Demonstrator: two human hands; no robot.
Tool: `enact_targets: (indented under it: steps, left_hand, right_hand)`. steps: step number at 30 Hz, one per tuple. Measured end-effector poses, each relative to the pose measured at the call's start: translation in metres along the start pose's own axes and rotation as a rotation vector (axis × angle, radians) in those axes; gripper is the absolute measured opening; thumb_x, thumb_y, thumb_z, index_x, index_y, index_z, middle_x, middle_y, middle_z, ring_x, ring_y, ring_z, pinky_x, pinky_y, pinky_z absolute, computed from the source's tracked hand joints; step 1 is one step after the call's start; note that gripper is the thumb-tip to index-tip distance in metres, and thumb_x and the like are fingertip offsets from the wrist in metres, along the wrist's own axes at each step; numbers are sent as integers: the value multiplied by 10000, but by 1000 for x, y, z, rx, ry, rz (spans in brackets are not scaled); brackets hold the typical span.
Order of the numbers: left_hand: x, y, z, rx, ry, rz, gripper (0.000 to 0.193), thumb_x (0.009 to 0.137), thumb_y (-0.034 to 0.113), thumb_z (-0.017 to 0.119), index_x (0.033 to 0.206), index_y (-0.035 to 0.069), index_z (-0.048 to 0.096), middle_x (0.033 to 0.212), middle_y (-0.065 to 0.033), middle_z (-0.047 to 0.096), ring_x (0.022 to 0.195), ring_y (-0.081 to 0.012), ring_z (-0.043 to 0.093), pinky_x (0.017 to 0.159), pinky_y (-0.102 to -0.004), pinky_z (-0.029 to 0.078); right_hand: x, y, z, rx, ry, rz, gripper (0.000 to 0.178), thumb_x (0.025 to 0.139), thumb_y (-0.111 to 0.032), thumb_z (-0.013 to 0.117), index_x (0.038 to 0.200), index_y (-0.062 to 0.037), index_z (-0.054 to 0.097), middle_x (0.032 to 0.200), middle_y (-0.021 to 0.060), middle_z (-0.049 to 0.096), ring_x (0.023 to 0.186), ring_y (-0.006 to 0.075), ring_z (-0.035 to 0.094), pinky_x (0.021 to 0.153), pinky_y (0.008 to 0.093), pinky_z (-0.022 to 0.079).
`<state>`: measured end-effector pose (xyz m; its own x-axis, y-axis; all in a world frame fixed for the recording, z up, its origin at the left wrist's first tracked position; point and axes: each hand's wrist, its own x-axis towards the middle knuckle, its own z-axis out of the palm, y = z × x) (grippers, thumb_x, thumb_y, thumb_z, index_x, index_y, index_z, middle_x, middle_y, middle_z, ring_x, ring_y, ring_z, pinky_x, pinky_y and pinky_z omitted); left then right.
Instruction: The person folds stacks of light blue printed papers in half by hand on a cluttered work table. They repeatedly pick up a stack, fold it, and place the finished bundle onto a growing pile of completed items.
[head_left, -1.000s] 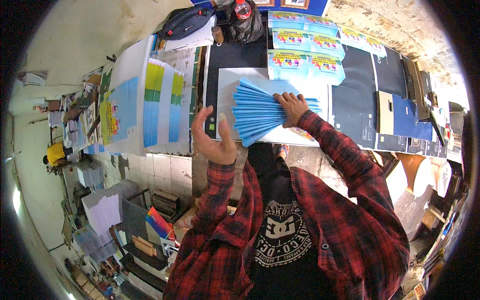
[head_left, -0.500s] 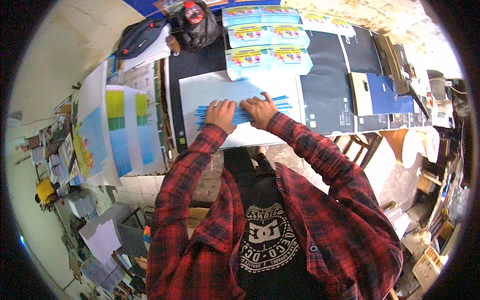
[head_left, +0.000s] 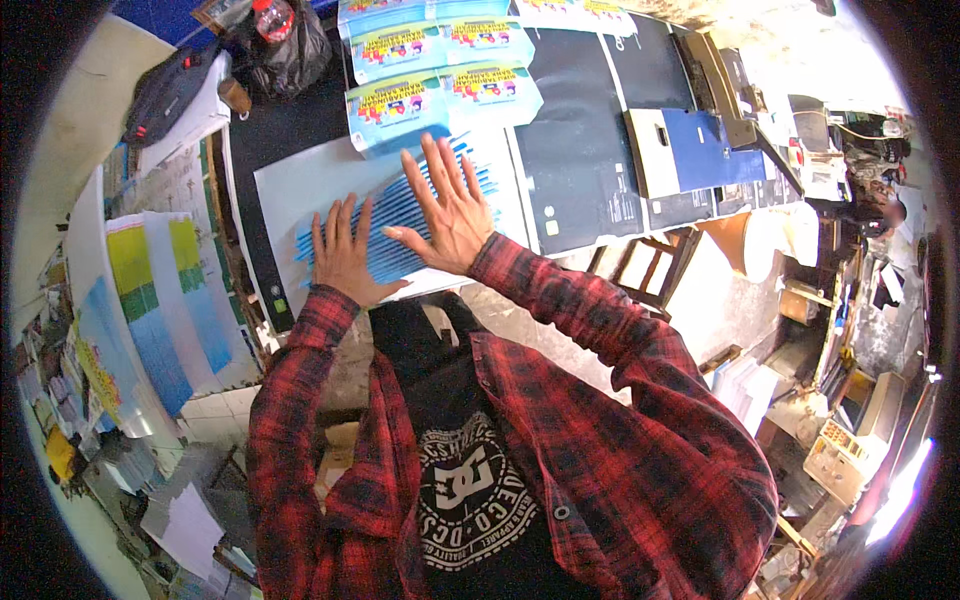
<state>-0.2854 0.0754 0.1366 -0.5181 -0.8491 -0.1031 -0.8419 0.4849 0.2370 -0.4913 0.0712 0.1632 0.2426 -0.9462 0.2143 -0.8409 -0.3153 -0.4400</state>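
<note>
Blue-edged paper pieces [head_left: 390,245], perhaps covers or thin booklets, lie fanned out in overlapping rows on a white sheet [head_left: 285,185] on the table. My left hand [head_left: 345,252] rests on the left part of the fan, with fingers stretched out. Over its right part lies my right hand [head_left: 450,215], flat and with its fingers spread. Neither hand grips anything. Just beyond the fan stand stacks of light-blue printed covers [head_left: 400,112] with colourful pictures.
A black plastic bag [head_left: 300,65] with a red-capped bottle [head_left: 272,20] and a dark backpack [head_left: 165,90] sit at the far left. Printed sheets [head_left: 145,300] lie left of me. A blue-and-cream box file [head_left: 690,150] is on the right, near a wooden stool [head_left: 655,265].
My fingers were curled on the blue-edged pieces and are now spread flat over them. The pieces have fanned out wider. The view has swung to the right.
</note>
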Motion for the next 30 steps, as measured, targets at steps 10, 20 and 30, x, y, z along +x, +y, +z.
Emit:
enact_targets:
  steps: [10, 20, 30]
  left_hand:
    - [-6, -1, 8, 1, 49, 43, 1228, 514, 656, 733, 1449, 69, 194, 1446, -160, 260, 1358, -348, 215, 1099, -573, 86]
    - [15, -6, 3, 50, -66, 30, 1072, 545, 516, 769, 1364, 10, 297, 1266, -164, 420, 1175, -328, 408, 978, -543, 280]
    - [11, 5, -27, 23, -7, 48, 775, 587, 331, 769, 1237, 79, 430, 1136, -115, 503, 1103, -298, 459, 937, -489, 335]
  right_hand:
    - [-6, 15, 9, -92, -68, -128, 850, 830, -654, 455, 1431, -77, 289, 1500, 159, 241, 1389, 309, 227, 1118, 522, 145]
    - [-4, 16, 11, -281, -460, -219, 1232, 493, -537, 816, 1463, -95, 199, 1459, 161, 293, 1345, 327, 271, 1059, 591, 202]
    - [6, 11, -1, -268, -303, -271, 551, 695, -268, 653, 1180, -87, 465, 1057, 105, 559, 1070, 262, 537, 1017, 528, 310]
